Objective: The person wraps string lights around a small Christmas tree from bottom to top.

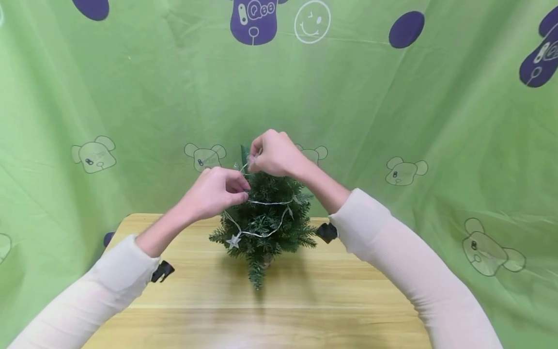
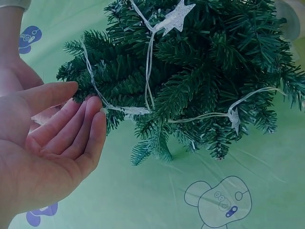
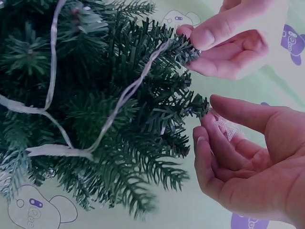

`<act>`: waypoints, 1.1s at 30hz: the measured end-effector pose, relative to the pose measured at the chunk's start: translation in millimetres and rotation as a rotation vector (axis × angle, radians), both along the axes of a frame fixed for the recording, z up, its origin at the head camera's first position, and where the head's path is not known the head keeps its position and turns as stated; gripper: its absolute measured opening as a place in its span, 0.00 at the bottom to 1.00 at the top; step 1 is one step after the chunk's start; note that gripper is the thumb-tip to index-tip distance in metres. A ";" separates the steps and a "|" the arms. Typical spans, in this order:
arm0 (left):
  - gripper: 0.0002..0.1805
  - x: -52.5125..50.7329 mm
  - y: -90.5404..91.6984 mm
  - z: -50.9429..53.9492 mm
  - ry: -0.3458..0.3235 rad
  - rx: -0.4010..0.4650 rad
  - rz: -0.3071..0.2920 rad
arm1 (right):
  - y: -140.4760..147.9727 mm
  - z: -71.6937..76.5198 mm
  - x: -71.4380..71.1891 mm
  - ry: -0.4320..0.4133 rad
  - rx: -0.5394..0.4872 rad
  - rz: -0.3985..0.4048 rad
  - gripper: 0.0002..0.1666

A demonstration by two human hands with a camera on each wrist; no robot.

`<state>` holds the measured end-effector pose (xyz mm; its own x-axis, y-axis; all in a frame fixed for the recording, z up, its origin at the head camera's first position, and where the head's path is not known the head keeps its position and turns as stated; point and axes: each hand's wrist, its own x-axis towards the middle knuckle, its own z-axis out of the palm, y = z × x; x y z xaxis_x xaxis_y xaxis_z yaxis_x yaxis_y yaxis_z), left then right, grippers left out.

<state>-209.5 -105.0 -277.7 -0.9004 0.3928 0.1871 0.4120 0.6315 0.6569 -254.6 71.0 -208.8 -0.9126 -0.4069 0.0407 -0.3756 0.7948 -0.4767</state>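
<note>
A small green artificial Christmas tree stands on the table, with a string of star lights wound round it. My right hand is at the treetop, pinching the light string between thumb and fingers. Inside that hand a clear star shows in the right wrist view. Lower on the left side, my left hand has its loosely bent fingertips against the branches. In the left wrist view a gap shows between this hand's thumb and fingers. Another star hangs at the tree's lower left.
Beneath the tree is a light wooden table. Behind and around it hangs a green cloth printed with cartoon heads and purple shapes. Dark objects stick out by both sleeve cuffs.
</note>
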 end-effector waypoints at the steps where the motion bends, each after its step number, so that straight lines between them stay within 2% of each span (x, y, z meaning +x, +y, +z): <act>1: 0.10 0.2 -0.3 -0.1 0.000 0.000 0.000 | 2.4 -0.6 2.1 0.002 0.007 0.001 0.04; 6: 0.11 0.6 0.5 0.6 -0.001 0.000 0.003 | 21.5 -2.8 10.1 -0.012 0.014 -0.020 0.04; 12: 0.11 2.2 1.0 2.2 -0.012 -0.005 0.010 | 40.6 -12.1 17.5 0.036 -0.014 -0.002 0.02; 18: 0.12 2.8 1.3 1.3 -0.019 -0.011 0.014 | 43.4 -21.6 20.8 0.089 -0.046 0.004 0.04; 25: 0.12 3.0 -0.4 -0.5 -0.021 -0.021 0.024 | 42.7 -31.3 20.6 0.155 0.045 0.024 0.09; 28: 0.12 3.0 -0.9 -1.0 -0.025 -0.022 0.029 | 44.6 -30.4 20.2 0.121 0.099 0.020 0.10; 33: 0.12 3.1 -2.2 -1.2 -0.027 -0.021 0.030 | 48.2 -22.9 21.5 -0.029 0.197 0.027 0.20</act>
